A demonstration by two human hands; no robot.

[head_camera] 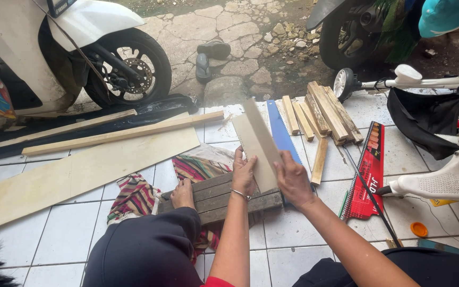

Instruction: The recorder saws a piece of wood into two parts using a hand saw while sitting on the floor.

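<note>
The bent knee (150, 250) sits nearest, a bare foot (182, 194) on the dark slatted block (224, 199). Above it, both hands close on a pale wooden board (257, 143), its long axis running away and slightly left: left hand (244, 172) grips the near edge, right hand (293, 180) the right side. A blue saw (281, 133) lies just behind.

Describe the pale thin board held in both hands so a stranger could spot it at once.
Start at the white tiled floor and find the dark slatted wooden block before the seated person. Above it, the left hand and right hand grip a pale thin rectangular board. Unlike the stacked short wood sticks beyond, it is raised and tilted.
</note>
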